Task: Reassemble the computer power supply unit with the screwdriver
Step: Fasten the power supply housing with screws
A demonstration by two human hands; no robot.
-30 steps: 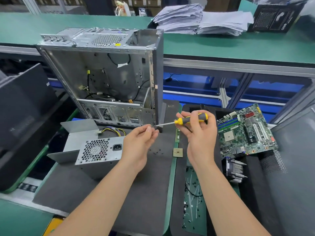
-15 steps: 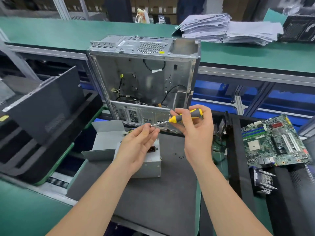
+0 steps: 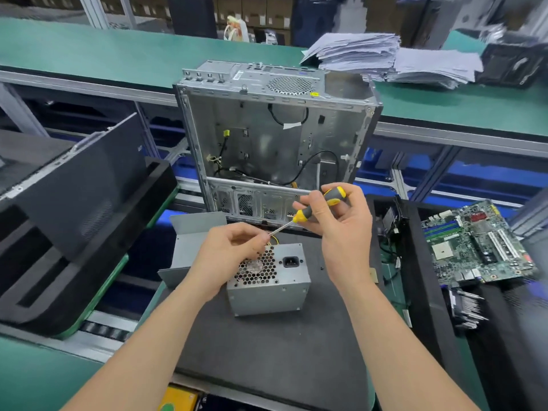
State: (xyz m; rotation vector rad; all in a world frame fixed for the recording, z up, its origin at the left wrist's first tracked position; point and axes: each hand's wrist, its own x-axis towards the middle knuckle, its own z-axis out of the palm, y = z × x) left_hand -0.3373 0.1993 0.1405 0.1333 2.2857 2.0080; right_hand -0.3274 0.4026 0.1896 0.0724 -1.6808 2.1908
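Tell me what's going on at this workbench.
A person's right hand grips a yellow-and-black screwdriver by its handle, while the left hand pinches the tip of its shaft, possibly seating a screw, though that is too small to tell. The power supply unit sits just below on a dark mat, untouched by the tool. An open computer case stands behind it and a motherboard lies to the right.

The right hand (image 3: 341, 229) grips the screwdriver (image 3: 318, 207), its tip pinched by the left hand (image 3: 228, 256) above the power supply unit (image 3: 272, 289).
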